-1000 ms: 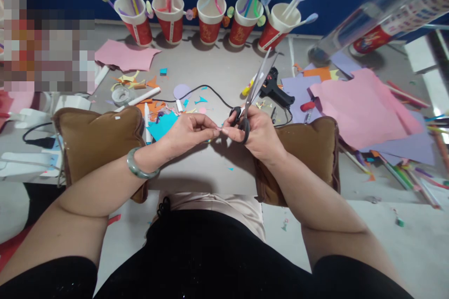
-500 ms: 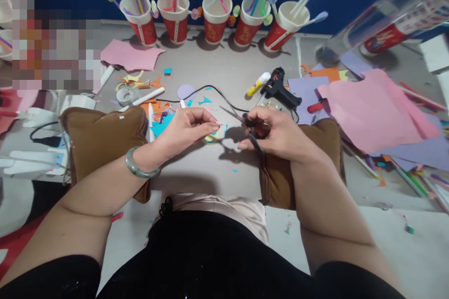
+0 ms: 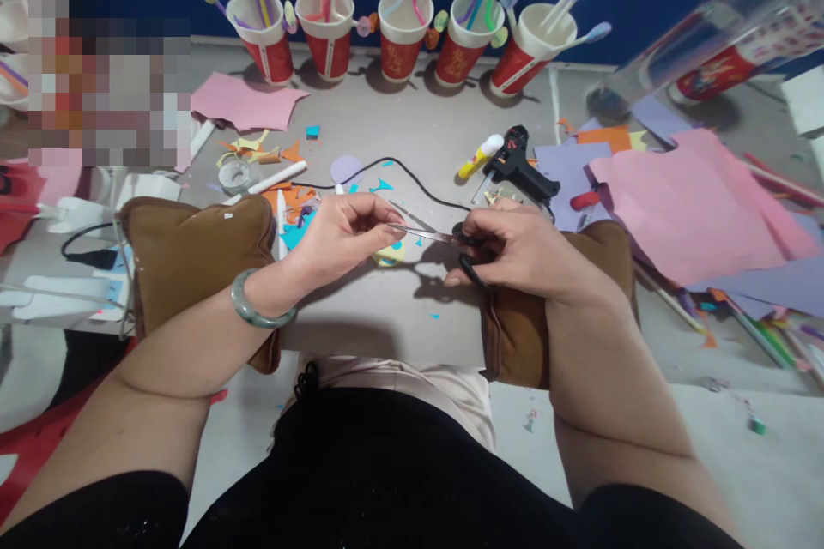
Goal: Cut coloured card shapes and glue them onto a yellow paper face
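Observation:
My right hand holds black-handled scissors by the loops, and the parted blades point left. Their tips meet the fingertips of my left hand, which is pinched closed. The small pink scrap showing there a moment ago is now mostly hidden by the fingers and blades. Beneath the hands, a yellow paper piece with blue spots lies on the table. Blue paper scraps are scattered behind it.
A black glue gun and a yellow glue stick lie behind my right hand. Brown cushions sit under both forearms. Red-and-white paper cups with paper faces line the back. Pink paper covers the right side.
The scissors have moved left and turned more level, bringing the blades to my left fingertips. My left hand keeps its pinch. The whole view has shifted slightly.

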Available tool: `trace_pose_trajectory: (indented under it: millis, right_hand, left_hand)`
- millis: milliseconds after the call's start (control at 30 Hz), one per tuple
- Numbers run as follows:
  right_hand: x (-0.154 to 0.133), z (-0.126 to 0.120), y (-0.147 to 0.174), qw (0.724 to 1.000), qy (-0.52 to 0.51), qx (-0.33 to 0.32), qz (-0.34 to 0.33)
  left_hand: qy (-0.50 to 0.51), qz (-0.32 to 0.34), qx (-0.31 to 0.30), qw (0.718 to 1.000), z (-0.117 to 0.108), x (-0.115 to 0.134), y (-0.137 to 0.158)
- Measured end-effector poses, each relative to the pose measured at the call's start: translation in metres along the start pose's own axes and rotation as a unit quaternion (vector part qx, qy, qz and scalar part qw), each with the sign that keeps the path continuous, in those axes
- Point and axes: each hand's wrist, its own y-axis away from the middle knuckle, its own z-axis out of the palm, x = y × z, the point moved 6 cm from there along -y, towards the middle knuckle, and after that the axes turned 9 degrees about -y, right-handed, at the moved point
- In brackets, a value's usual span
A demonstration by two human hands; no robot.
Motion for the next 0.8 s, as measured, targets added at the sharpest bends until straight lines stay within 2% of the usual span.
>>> trace_pose_trajectory:
  millis: [267, 500, 800]
  right_hand:
    - [-0.0013, 0.0013, 0.0005, 1.000, 0.004, 0.016, -0.011]
    - [0.0001, 0.0015, 0.0008, 0.999, 0.032, 0.021, 0.005]
    - [0.0004, 0.0027, 0.0010, 1.000, 0.023, 0.014, -0.005]
  left_hand:
    - [-0.038, 0.010, 0.013, 0.999, -0.0009, -0.0016, -0.0001]
    - [-0.048, 0.036, 0.004, 0.998, 0.0001, 0.0027, 0.0001]
    - [-0.063, 0.031, 0.005, 0.998, 0.0004, 0.0033, 0.0007]
